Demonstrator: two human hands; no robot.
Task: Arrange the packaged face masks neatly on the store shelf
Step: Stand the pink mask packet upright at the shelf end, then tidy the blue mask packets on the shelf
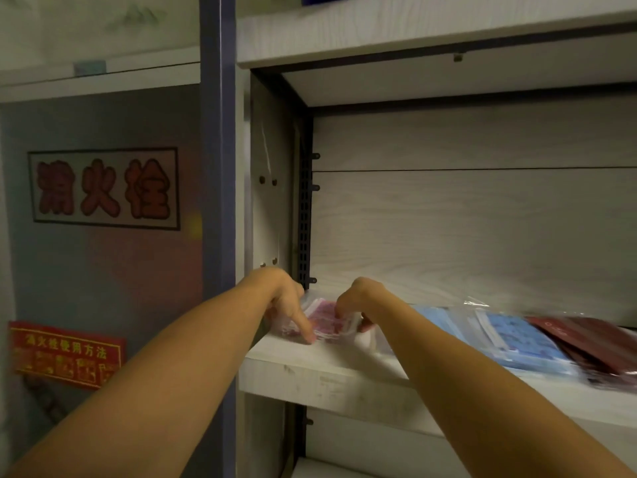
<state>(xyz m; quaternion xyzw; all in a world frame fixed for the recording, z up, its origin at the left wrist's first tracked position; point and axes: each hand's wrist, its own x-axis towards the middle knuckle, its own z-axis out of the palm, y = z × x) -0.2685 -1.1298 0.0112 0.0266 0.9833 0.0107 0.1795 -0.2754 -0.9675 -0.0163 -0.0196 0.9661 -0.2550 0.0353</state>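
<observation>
Here, 2 hands, left hand (287, 301) and right hand (358, 301), grip pink-patterned mask pack (325, 322), clear wrapper.

Both arms outstretched, left hand (287, 305) and right hand (358, 307) fingers curled downward.

Overall level: dim, warm-toned indoor light; no lamp in view.
Brightest area: underside and front edge of the upper shelf board (431, 36).
Darkest area: left wall panel around the framed red sign (103, 188) and the gap under the lower shelf (327, 377).
Shadows: soft, diffuse; a dark band lies beneath the upper board.
Glare: faint sheen on the clear mask packets (510, 336).
Blur: motion smear throughout; sign lettering and packet print are soft.
Distortion: wide-angle bending; shelf lines tilt and curve towards the frame edges.
</observation>
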